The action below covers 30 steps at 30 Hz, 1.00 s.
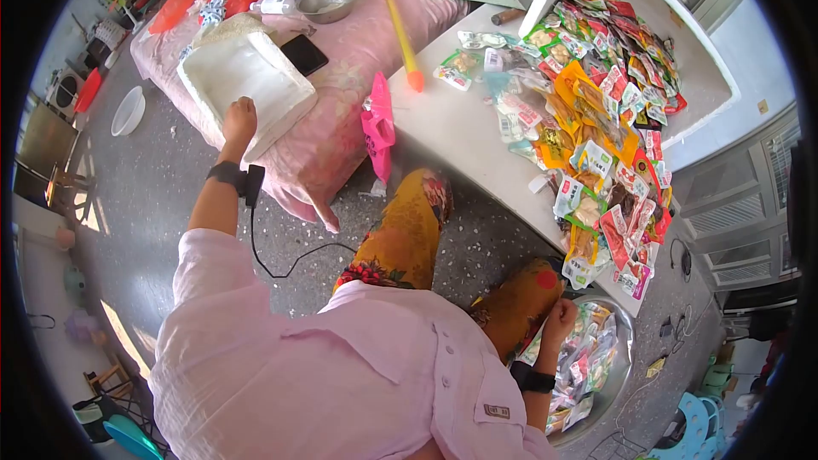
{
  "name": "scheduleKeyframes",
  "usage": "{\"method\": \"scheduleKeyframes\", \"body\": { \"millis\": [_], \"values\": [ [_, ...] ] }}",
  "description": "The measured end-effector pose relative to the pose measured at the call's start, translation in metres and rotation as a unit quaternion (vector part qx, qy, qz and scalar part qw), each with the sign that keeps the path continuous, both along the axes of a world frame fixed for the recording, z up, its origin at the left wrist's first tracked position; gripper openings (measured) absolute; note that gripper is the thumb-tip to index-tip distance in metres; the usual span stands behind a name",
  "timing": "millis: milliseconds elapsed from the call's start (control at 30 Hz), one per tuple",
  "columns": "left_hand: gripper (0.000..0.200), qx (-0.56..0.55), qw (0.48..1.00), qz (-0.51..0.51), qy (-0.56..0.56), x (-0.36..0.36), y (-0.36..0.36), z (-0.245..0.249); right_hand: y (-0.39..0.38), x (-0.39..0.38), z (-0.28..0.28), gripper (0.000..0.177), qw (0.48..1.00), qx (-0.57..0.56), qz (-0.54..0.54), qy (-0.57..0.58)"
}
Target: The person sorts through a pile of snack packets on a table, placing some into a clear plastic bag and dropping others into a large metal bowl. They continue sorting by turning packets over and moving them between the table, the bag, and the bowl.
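My left hand (240, 119) is closed at the near left edge of a white foam box (290, 106). Whether its fingers grip the rim or something small is hidden. The box rests on the pink bedcover. My right hand (560, 320) is curled beside my right knee, above the left rim of a metal basin (626, 349). Its fingertips are turned away, so anything in them is hidden. Small sealed snack packets (588, 366) fill the basin. More snack packets (588, 136), orange, red, green and clear, lie heaped on the white table (464, 123) to my right.
At the table's far end, a large white box (707, 85) lies tipped, with packets spilling out. A pink plastic bag (379, 128) hangs at the bed's edge. On the bed are a yellow tube (398, 34), a metal bowl (329, 3) and a black tablet-like object (304, 54).
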<state>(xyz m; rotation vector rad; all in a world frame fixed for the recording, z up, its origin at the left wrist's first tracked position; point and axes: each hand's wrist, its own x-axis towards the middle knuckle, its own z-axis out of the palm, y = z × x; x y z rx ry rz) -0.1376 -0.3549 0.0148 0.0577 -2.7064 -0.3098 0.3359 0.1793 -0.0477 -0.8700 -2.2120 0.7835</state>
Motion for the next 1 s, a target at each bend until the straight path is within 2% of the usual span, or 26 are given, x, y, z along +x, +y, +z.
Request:
{"method": "scheduleKeyframes", "body": {
  "millis": [67,133,167,233,333,400,500,633,733,833,933,967,1000],
  "values": [
    [0.023,0.03,0.998,-0.032,0.044,0.005,0.005,0.01,0.001,-0.002,0.0,0.006,1.0,-0.001,-0.01,0.008],
    [0.024,0.059,0.99,-0.077,0.098,0.02,0.027,0.029,-0.002,-0.012,0.009,0.005,0.999,0.003,0.023,0.027],
    [0.026,0.092,0.99,-0.087,0.056,0.032,0.043,0.044,-0.004,-0.016,0.016,0.005,0.999,0.009,0.03,0.035],
    [0.025,0.143,0.974,-0.165,0.055,0.053,0.072,0.061,-0.016,-0.03,0.032,0.005,0.994,-0.075,0.047,0.056],
    [0.022,0.293,0.931,-0.218,0.021,0.096,0.129,0.081,-0.034,-0.062,0.043,0.005,0.978,-0.146,0.118,0.085],
    [0.02,0.316,0.906,-0.281,0.0,0.118,0.16,0.084,-0.049,-0.085,0.045,0.009,0.954,-0.227,0.171,0.095],
    [0.016,0.34,0.852,-0.397,0.022,0.148,0.203,0.08,-0.077,-0.123,0.055,0.022,0.864,-0.443,0.226,0.079],
    [0.015,0.387,0.798,-0.455,-0.082,0.191,0.249,0.079,-0.11,-0.163,0.084,0.032,0.758,-0.595,0.257,0.071],
    [0.016,0.418,0.768,-0.47,-0.12,0.201,0.267,0.05,-0.121,-0.18,0.093,0.031,0.679,-0.672,0.28,0.097],
    [0.017,0.433,0.753,-0.464,-0.175,0.21,0.268,0.038,-0.118,-0.19,0.074,0.019,0.576,-0.727,0.332,0.172],
    [0.016,0.425,0.761,-0.445,-0.205,0.21,0.267,0.034,-0.114,-0.188,0.066,0.01,0.579,-0.707,0.339,0.224],
    [0.016,0.418,0.769,-0.437,-0.205,0.208,0.267,0.034,-0.114,-0.188,0.067,0.01,0.619,-0.683,0.314,0.225],
    [0.016,0.366,0.806,-0.451,-0.113,0.206,0.268,0.037,-0.114,-0.188,0.073,0.011,0.658,-0.658,0.288,0.226]
  ]
}}
